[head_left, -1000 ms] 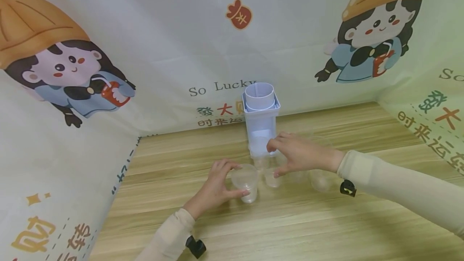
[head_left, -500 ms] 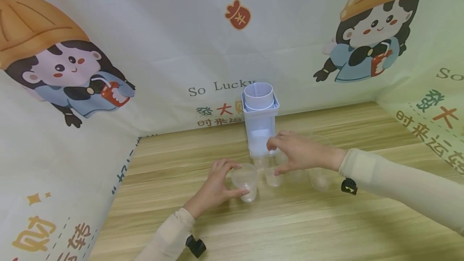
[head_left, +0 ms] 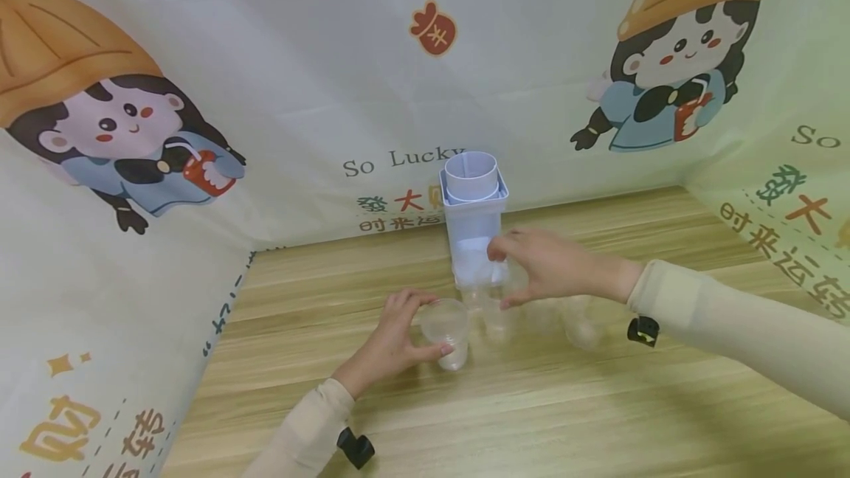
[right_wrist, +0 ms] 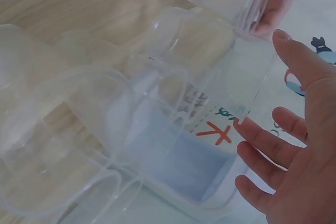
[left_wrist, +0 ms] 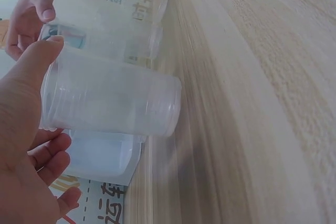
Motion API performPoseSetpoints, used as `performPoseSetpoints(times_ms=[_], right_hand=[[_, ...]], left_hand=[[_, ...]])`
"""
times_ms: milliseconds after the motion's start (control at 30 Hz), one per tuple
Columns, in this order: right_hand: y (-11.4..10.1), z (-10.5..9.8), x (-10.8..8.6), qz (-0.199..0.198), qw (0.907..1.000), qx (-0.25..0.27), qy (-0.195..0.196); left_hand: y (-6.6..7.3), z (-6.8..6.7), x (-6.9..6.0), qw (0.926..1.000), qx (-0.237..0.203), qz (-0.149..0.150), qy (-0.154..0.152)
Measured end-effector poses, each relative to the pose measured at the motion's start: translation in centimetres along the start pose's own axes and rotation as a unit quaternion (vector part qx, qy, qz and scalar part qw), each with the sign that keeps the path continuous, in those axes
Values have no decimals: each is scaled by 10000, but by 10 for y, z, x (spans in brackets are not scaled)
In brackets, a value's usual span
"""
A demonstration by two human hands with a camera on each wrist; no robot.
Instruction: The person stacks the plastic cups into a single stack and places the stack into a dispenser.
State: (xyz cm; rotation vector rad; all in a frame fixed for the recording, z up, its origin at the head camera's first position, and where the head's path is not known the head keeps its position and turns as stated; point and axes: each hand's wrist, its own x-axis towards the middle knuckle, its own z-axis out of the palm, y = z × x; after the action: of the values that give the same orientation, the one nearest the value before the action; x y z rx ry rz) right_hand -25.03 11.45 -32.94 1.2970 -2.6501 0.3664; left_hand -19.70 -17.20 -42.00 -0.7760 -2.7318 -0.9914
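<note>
My left hand (head_left: 392, 345) grips a clear plastic cup (head_left: 445, 327) near its rim, thumb on one side and fingers on the other. In the left wrist view this cup (left_wrist: 113, 95) is close to the wooden surface. My right hand (head_left: 558, 264) holds a second clear cup (head_left: 496, 321) by the rim, between thumb and fingertips. That cup (right_wrist: 191, 38) shows see-through in the right wrist view, just beside the left hand's cup. More clear cups (head_left: 582, 327) stand below and right of my right hand, some blurred and partly hidden by it.
A pale lavender box-shaped holder (head_left: 473, 223) with a round tube (head_left: 471, 174) on top stands behind the cups, against the printed cloth backdrop (head_left: 299, 94). Wood-grain table (head_left: 465, 426) extends in front of and beside the hands. Cloth walls close off the left and right.
My right hand has risen slightly, and the cup under it now looks blurred. The left hand keeps its grip on its cup. The whole head view has shifted a little.
</note>
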Motion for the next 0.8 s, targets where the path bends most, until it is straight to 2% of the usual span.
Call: performPoseSetpoints(times_ms=[300,567,800], right_hand=[[-5,-21,3,-108,9997,21,224],[-9,-36,6,-36,9990,413,182],[-12,-43,9,-45,9985,511,198]], left_hand=[[1,0,1,10000,-46,-54,11],[-2,1,1,9997,-95,-218,-104],[-3,1,1,9996,-132,-237,-115]])
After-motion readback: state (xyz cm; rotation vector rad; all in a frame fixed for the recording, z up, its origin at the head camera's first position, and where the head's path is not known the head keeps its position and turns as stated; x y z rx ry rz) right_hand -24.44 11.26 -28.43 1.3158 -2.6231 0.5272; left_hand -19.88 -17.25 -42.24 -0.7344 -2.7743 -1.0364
